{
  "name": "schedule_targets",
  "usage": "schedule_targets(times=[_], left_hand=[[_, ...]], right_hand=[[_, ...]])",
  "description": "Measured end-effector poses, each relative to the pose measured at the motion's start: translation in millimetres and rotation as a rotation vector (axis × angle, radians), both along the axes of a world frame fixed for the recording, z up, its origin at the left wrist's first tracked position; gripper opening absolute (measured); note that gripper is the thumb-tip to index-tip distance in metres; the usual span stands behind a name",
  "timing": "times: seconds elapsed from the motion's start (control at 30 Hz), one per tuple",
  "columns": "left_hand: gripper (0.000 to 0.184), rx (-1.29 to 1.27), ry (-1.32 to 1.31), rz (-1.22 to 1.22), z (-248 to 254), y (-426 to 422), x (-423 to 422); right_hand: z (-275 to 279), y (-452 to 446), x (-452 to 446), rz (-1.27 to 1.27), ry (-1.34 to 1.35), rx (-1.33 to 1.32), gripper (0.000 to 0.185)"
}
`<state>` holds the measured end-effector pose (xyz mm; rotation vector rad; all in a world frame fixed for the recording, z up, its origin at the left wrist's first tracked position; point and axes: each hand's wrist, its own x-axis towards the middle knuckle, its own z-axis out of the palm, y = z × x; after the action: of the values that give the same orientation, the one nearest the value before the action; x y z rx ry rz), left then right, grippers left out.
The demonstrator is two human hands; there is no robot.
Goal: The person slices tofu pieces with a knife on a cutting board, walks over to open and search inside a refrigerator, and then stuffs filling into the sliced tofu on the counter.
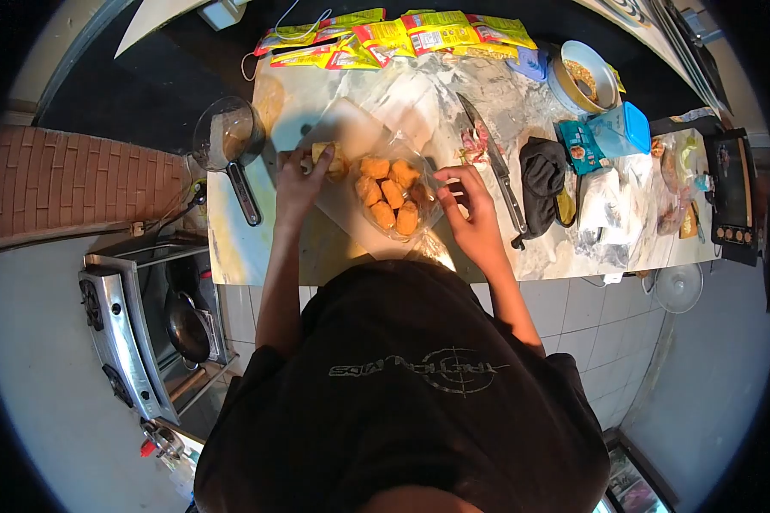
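My left hand (296, 181) is closed around a pale yellow block that looks like tofu (327, 160), above a light board (340, 209). Just right of it lies a clear plastic bag (393, 145) with several orange-brown fried tofu pieces (392, 193) in it. At the bag's right edge is my right hand (470, 205), its thumb and fingers apart and curved. The fingertips are at the plastic; whether they touch it I cannot tell.
A large knife (500, 175) lies right of my right hand, beside a black cloth (541, 184). A dark-handled pan (245, 192) stands at the left. Yellow-red packets (385, 38) line the back; a bowl (586, 77) and blue-lidded container (616, 132) stand right.
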<state>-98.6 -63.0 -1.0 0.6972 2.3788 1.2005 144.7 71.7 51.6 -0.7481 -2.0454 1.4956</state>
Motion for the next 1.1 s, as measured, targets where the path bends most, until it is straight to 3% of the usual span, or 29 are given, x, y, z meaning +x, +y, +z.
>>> schedule_targets(times=[0.03,0.07,0.13,0.17,0.23,0.33,0.47,0.53,0.77,0.87,0.93,0.97,1.03,1.1], left_hand=[[0.049,-0.011,0.235,-0.002,-5,-1,0],[0.049,-0.014,0.236,0.0,-8,-2,0],[0.043,0.24,-0.013,0.033,2,-1,7],[0.043,0.238,-0.014,0.034,-1,-3,5],[0.044,0.109,0.468,-0.196,-3,-7,-1],[0.053,0.083,0.248,-0.394,5,-11,4],[0.056,-0.059,0.414,-0.39,5,-11,11],[0.058,-0.017,0.246,-0.357,6,-10,4],[0.058,0.134,0.182,-0.246,13,3,-14],[0.064,0.052,0.205,-0.213,-5,13,-31],[0.072,-0.209,0.182,-0.256,-17,19,-40],[0.072,-0.206,0.185,-0.261,-23,19,-43],[0.076,-0.27,0.487,-0.32,-27,21,-45],[0.075,-0.219,0.347,-0.29,-18,21,-40]], right_hand=[[-2,0,1,0.0,0.0,-0.003,0.019],[-5,0,2,-0.006,-0.006,-0.02,0.019],[-9,1,3,-0.009,-0.012,-0.039,0.018],[-9,1,4,-0.01,-0.022,-0.027,0.018],[-9,2,7,-0.012,-0.034,-0.017,0.018],[-8,5,8,0.017,-0.065,-0.009,0.02],[-9,7,8,0.031,-0.076,-0.018,0.021],[-9,8,9,0.034,-0.066,-0.02,0.021],[-8,6,11,0.04,-0.076,-0.025,0.019],[-11,5,8,0.032,-0.038,-0.015,0.018],[-9,5,9,0.016,-0.006,-0.011,0.017],[-7,4,9,0.019,-0.011,-0.028,0.018],[-6,6,12,0.014,-0.014,-0.046,0.018],[-9,9,15,-0.002,0.004,-0.013,0.018]])
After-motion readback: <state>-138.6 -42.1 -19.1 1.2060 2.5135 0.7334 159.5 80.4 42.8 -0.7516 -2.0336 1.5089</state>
